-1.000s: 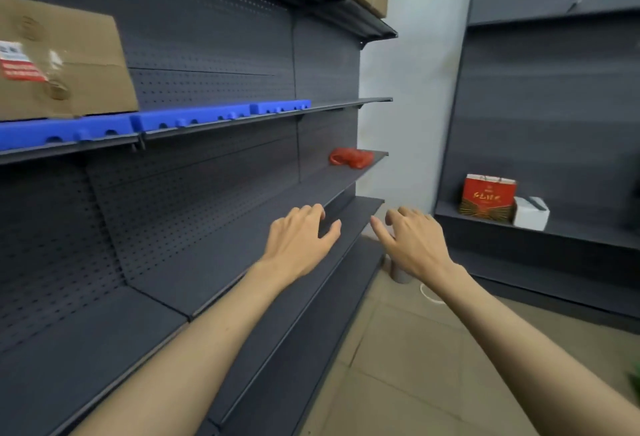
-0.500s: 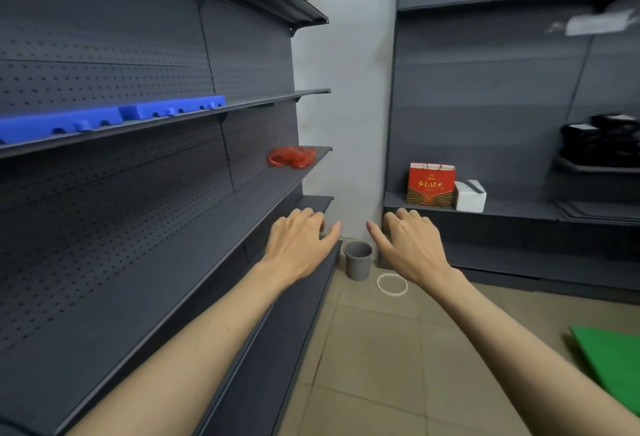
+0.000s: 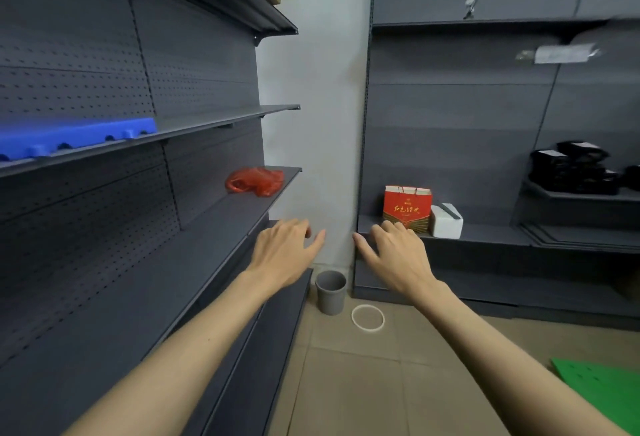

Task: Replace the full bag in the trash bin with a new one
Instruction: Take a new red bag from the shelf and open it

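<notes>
A small grey trash bin [image 3: 330, 291] stands on the tiled floor in the corner between two shelf units; no bag shows on its rim. A white ring [image 3: 367, 317] lies flat on the floor just right of it. A crumpled red plastic bag [image 3: 254, 181] rests on the left unit's middle shelf. My left hand [image 3: 282, 252] and my right hand [image 3: 398, 255] are stretched out in front of me, fingers apart, holding nothing, in the air above and in front of the bin.
Dark grey shelving [image 3: 138, 262] runs along my left, with a blue tray [image 3: 76, 135] on an upper shelf. A second unit [image 3: 485, 238] faces me, holding a red gift bag [image 3: 407, 207], a white box [image 3: 446, 221] and black packs [image 3: 575, 172]. A green board [image 3: 602, 387] lies on the floor at right.
The view has swung right and moved toward the corner, so the bin and ring came out from behind my hands. Both hands stay outstretched and empty.
</notes>
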The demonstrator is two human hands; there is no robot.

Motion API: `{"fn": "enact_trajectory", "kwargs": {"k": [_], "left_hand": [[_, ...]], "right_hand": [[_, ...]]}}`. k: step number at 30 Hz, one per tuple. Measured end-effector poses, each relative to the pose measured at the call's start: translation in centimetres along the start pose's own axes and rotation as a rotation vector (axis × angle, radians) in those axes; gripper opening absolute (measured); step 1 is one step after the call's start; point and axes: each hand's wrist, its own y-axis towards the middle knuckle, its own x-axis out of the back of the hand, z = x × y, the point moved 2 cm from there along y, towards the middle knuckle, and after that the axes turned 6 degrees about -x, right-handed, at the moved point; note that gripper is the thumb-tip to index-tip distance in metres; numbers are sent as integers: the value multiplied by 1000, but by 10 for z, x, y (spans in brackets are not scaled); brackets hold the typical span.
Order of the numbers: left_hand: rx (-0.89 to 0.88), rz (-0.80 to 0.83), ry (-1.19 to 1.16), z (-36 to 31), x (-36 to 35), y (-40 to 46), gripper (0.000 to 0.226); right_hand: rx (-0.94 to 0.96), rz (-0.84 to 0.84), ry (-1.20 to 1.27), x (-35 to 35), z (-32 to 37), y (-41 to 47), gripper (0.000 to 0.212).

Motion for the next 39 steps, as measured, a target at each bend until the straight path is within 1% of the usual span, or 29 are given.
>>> {"fn": "enact_trajectory", "kwargs": {"k": [4,11,19,25,28,34,39], "left_hand": [[-15,-3,-12,13,-31,33,44],[23,-5,-13,44,-85,91,44],[76,-22,-18,61,-142,201,41],[91,-6,-1,63,-204,274,41],[86,30,43,70,-229,300,42],[101,13,59,101,-266,353,44],[120,2,67,138,-299,385,46]], "right_hand": [[-11,18,-3,-32,-13,35,51],[4,42,-3,-93,-33,94,52],[32,39,14,-153,-89,192,50],[42,38,22,-204,-135,265,49],[47,69,25,-228,-150,291,50],[44,110,22,-273,-166,333,51],[72,155,15,-324,-163,375,52]]}}
